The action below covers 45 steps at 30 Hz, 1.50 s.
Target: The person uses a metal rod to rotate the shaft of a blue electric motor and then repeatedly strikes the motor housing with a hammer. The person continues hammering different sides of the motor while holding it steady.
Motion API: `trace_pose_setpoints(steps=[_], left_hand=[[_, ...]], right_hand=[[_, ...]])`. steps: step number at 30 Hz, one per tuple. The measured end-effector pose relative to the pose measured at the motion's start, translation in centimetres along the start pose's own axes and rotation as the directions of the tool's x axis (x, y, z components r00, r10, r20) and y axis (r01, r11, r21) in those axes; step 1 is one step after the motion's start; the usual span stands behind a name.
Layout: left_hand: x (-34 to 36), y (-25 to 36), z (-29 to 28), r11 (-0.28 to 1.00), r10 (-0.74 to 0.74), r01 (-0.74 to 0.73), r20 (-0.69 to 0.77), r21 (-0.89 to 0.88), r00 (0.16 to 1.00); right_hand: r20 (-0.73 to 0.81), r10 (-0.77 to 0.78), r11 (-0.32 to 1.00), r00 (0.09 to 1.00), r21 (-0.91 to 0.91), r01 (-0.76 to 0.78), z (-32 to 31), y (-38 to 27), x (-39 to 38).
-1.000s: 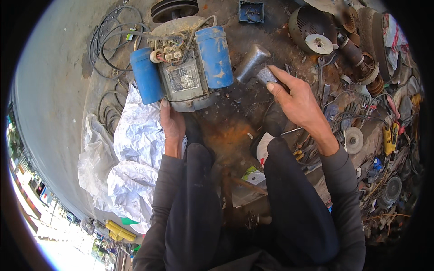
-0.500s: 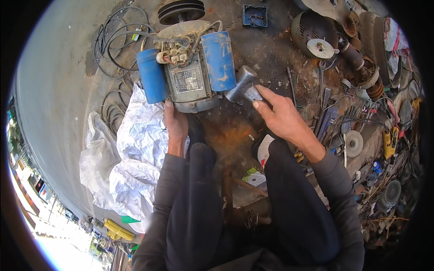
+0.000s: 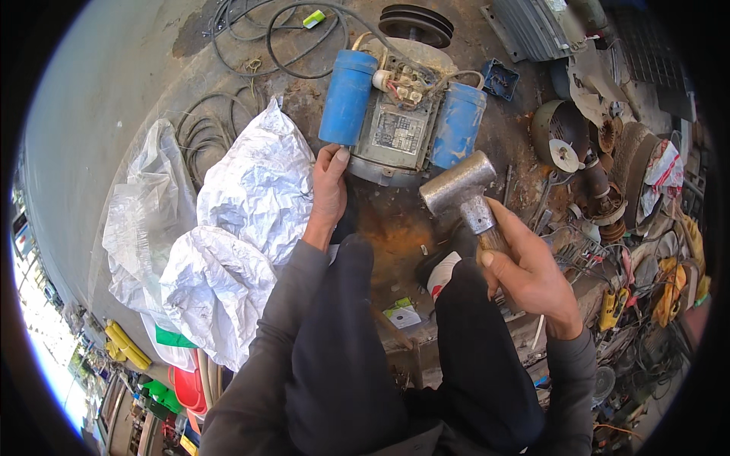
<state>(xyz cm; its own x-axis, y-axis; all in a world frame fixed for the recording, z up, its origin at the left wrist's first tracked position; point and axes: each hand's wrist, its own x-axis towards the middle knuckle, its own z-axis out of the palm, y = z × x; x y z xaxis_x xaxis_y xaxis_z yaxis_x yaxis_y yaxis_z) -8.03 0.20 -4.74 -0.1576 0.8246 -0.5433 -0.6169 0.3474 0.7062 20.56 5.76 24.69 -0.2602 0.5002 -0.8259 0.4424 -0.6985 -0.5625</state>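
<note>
An electric motor (image 3: 388,171) with a grey, dirt-caked body lies on the ground in front of me. Two blue cylinders, the left capacitor (image 3: 348,97) and the right capacitor (image 3: 458,124), flank its wiring and metal label plate. A grooved black pulley (image 3: 416,25) is at its far end. Fingers curled, my left hand (image 3: 329,186) grips the motor's near left edge, just below the left capacitor; some fingertips are hidden. My right hand (image 3: 525,266) is closed round the handle of a hammer (image 3: 460,186). Its thick steel head is raised near the motor's right front corner, apart from it.
Crumpled white sacks (image 3: 255,175) lie left of the motor, with coiled black cable (image 3: 205,129) beyond. A small blue box (image 3: 500,80) stands at the far right. Metal parts, a domed slotted housing (image 3: 559,125) and a yellow tool (image 3: 612,308) clutter the right side.
The hammer has come away from the right capacitor and is raised nearer to me. My left hand stays at the motor's edge. The whole view has shifted, putting the motor farther right.
</note>
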Motion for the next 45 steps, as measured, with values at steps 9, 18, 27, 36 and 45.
trace_pose_setpoints(steps=[9, 18, 27, 36, 45], left_hand=[[-0.3, 0.5, 0.2, 0.999, 0.023, -0.022, 0.036, -0.032, 0.999], [-0.4, 0.6, -0.1, 0.996, -0.036, 0.041, 0.054, -0.082, 0.998], [-0.7, 0.5, -0.4, 0.993, -0.072, 0.078, 0.071, -0.088, 0.995], [-0.8, 0.1, -0.5, 0.998, -0.067, 0.067, 0.074, 0.000, 0.995], [-1.0, 0.2, -0.2, 0.988, -0.077, 0.072, 0.030, 0.139, 0.997]], right_hand=[[0.045, -0.161, 0.782, 0.986, -0.604, 0.155, 5.9, -7.9, 5.0], [-0.215, -0.232, 0.761, 0.949, -0.647, 0.040, 8.3, -10.1, 3.6], [-0.280, -0.202, 0.744, 0.939, -0.667, -0.039, 8.3, -10.9, 4.8], [-0.195, -0.156, 0.688, 0.968, -0.725, -0.035, 8.6, -10.7, 4.5], [-0.058, -0.132, 0.690, 0.990, -0.722, 0.050, 6.3, -8.0, 4.1]])
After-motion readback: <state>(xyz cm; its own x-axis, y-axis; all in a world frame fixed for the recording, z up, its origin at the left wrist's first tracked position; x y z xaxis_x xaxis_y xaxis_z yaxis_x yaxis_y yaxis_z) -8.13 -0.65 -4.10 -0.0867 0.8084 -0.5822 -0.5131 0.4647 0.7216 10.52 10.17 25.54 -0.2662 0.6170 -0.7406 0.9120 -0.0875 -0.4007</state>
